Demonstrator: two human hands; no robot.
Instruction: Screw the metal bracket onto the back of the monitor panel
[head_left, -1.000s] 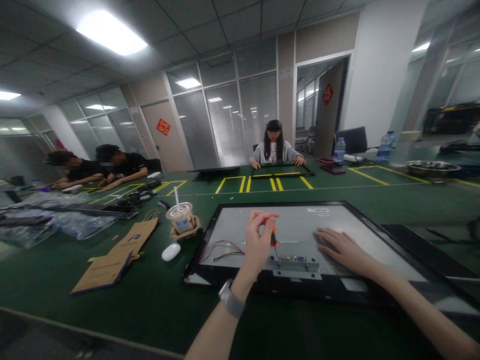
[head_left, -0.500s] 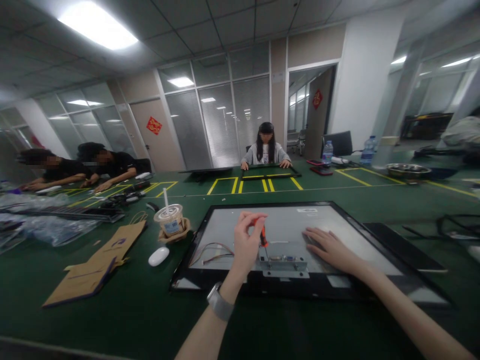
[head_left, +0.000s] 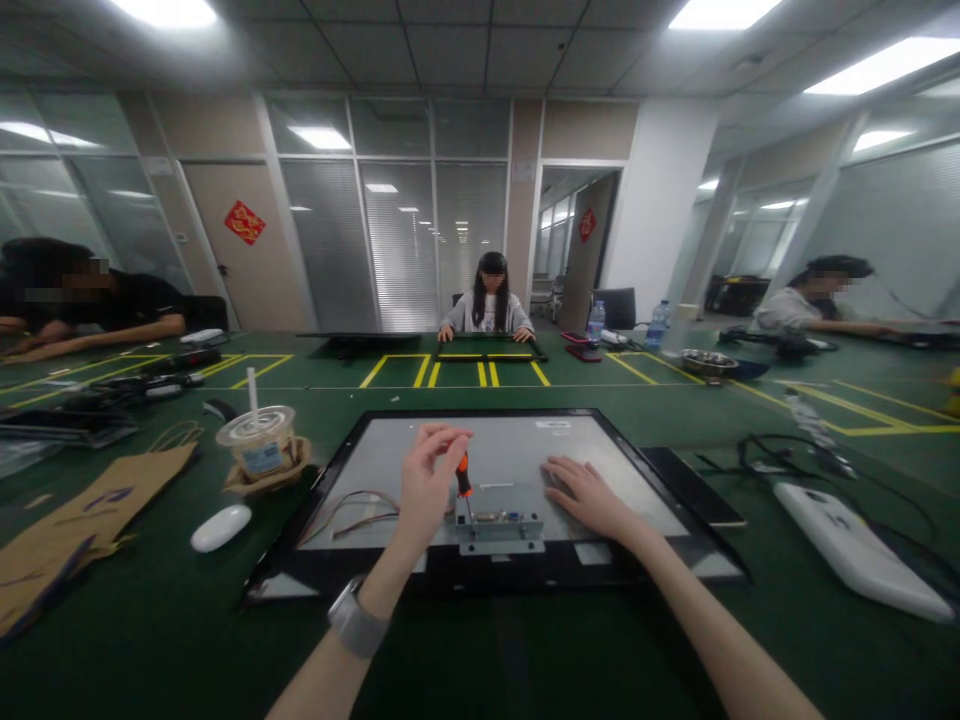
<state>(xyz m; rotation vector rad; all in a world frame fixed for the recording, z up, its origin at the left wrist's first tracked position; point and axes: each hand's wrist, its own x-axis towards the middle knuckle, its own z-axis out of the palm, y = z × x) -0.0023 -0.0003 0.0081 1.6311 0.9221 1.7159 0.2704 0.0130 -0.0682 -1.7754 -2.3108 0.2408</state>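
Note:
My left hand [head_left: 430, 475] is closed on the top of an orange and black screwdriver [head_left: 463, 474]. The screwdriver stands nearly upright, its tip down at the left end of a metal bracket with ports [head_left: 501, 532]. That bracket sits near the front edge of a flat display panel [head_left: 337, 520] with a grey back and black frame. Fingers spread, my right hand [head_left: 589, 495] lies flat on the panel's back, right of the bracket. A bundle of thin wires [head_left: 352, 507] runs over the panel's left part.
Left of the panel are a drink cup [head_left: 260, 445], a white mouse [head_left: 221, 527] and a brown paper bag [head_left: 97, 510]. On the right lie a dark phone-like slab [head_left: 694, 487], cables and a white device [head_left: 859, 550]. People sit across the green table [head_left: 585, 660].
The view has turned to the right, so things appear further left and a person at the right is now visible. My hands keep their places on the screwdriver and panel.

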